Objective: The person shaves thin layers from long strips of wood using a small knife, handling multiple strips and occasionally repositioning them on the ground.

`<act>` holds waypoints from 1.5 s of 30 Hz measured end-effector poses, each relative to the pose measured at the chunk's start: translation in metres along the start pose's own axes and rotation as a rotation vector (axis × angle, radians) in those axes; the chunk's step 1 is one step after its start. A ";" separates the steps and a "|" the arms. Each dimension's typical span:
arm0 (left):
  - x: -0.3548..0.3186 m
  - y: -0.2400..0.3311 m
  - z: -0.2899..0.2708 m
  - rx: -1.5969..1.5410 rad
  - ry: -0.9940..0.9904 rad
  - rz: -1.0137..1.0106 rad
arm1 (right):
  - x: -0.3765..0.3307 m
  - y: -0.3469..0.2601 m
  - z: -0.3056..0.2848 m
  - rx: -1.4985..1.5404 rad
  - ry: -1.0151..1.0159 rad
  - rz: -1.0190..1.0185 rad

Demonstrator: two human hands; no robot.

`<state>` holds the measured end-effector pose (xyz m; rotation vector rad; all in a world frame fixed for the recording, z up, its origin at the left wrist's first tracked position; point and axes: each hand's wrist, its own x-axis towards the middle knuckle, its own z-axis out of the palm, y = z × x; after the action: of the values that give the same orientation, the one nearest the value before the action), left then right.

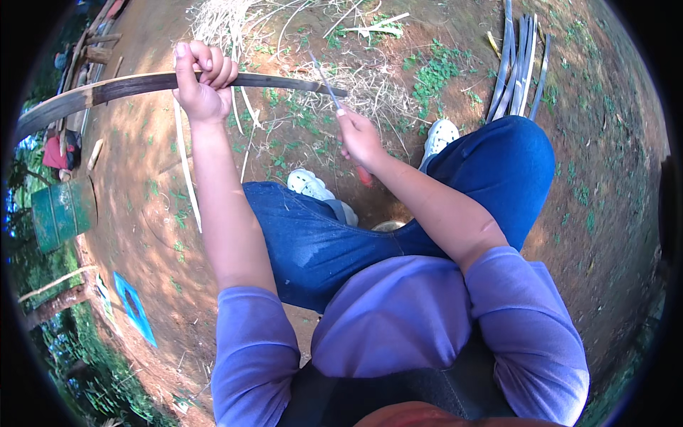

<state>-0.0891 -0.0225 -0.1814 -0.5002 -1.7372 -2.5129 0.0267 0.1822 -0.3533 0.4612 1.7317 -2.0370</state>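
Note:
My left hand (204, 84) is raised with its fingers wrapped round a long, dark bamboo strip (277, 81). The strip runs from the far left across in front of me, bending slightly, with a pale edge along part of it. In my right hand (359, 139) is a knife (325, 80), its red handle end showing below the fist. The thin blade points up and away, crossing the strip close to its right end; whether the edge bites into it I cannot tell.
Pale shavings (366, 99) litter the dirt beyond my white shoes (308, 183). Several dark strips (523, 67) lie bunched at the far right. A green drum (62, 215) and a blue frame-like object (134, 307) are at the left. My jeans-clad knees (498, 167) are spread below my hands.

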 end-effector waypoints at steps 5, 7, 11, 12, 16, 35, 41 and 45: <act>0.002 0.002 0.007 0.021 0.059 0.002 | 0.006 -0.004 0.009 -0.043 -0.080 -0.112; 0.002 0.003 0.005 0.043 0.071 0.007 | 0.017 0.014 0.004 -0.074 -0.083 -0.123; 0.003 0.003 0.001 0.043 0.050 -0.002 | 0.042 0.087 -0.062 -0.233 0.114 0.279; 0.002 0.002 0.001 0.044 0.070 -0.007 | 0.042 0.090 -0.072 -0.286 0.106 0.391; 0.009 0.002 -0.003 0.049 0.138 0.021 | 0.049 0.100 -0.057 -0.235 0.143 0.318; 0.019 -0.005 -0.036 0.009 0.142 0.019 | 0.079 0.091 -0.016 -0.387 0.214 -0.167; 0.015 -0.002 -0.029 -0.009 0.091 0.036 | 0.069 0.123 -0.053 -0.298 0.193 0.326; 0.021 -0.005 -0.039 -0.008 0.181 0.081 | 0.067 0.059 -0.011 -0.009 0.133 0.163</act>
<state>-0.1192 -0.0535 -0.1926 -0.3253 -1.6092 -2.4263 -0.0001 0.1787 -0.4388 0.7250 1.7169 -1.9205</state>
